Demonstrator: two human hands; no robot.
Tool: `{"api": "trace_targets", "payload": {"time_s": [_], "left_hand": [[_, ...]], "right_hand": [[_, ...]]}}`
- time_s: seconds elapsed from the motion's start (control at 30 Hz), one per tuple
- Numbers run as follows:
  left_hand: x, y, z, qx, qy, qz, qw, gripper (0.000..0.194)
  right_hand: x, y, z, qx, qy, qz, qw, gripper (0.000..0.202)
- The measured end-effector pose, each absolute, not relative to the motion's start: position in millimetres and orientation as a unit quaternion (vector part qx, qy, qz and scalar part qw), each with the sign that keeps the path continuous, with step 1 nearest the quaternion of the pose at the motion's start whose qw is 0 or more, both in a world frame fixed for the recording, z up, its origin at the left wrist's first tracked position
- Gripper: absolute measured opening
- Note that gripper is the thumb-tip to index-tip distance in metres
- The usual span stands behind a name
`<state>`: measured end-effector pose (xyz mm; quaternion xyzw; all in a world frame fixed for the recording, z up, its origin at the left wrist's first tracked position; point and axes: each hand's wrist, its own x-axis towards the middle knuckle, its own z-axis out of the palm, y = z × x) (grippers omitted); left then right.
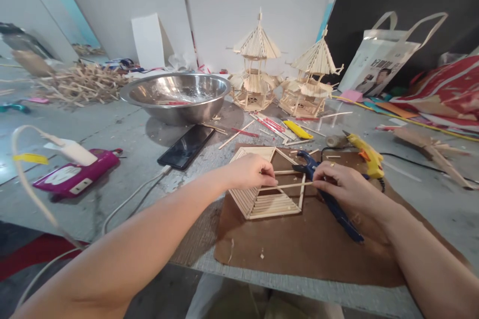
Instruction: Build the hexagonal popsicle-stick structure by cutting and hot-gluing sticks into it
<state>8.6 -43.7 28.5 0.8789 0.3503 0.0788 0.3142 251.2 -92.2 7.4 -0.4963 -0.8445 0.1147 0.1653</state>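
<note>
A six-sided frame of thin wooden sticks (275, 205) lies on a brown board (262, 264), several of its sections filled with sticks side by side. My left hand (252, 172) is closed over the frame, pinching one end of a thin wooden stick (288, 186). The stick's other end reaches my right hand (335, 179), whose fingers are closed at it. Blue-handled cutting pliers (342, 217) are also in my right hand, their jaws pointing left over the frame's right side. How the fingers share stick and pliers is partly hidden.
A yellow glue gun (366, 154) lies right of the frame. Behind stand two stick pagodas (258, 50) and a steel bowl (175, 104). A phone (187, 147), a purple power strip (78, 174) and cables are left; a stick pile (80, 82) is farther back.
</note>
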Motion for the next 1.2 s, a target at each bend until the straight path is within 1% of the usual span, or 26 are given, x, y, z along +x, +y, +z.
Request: {"api": "trace_targets", "payload": {"time_s": [0.23, 0.4, 0.63, 1.2], "left_hand": [[13.8, -47.1, 21.7, 0.887, 0.355, 0.047, 0.290, 0.014], [15.6, -50.2, 23.2, 0.886, 0.349, 0.031, 0.304, 0.014], [17.2, -50.7, 23.8, 0.891, 0.350, 0.023, 0.288, 0.014], [20.1, -52.1, 24.1, 0.895, 0.347, 0.016, 0.280, 0.015]], "right_hand": [[250.9, -91.9, 4.5, -0.490, -0.848, 0.137, 0.150, 0.016], [250.8, -90.6, 1.9, -0.484, -0.857, 0.100, 0.145, 0.019], [249.7, -89.6, 0.7, -0.471, -0.867, 0.068, 0.148, 0.019], [249.3, -87.1, -2.1, -0.435, -0.890, 0.019, 0.138, 0.022]]}}
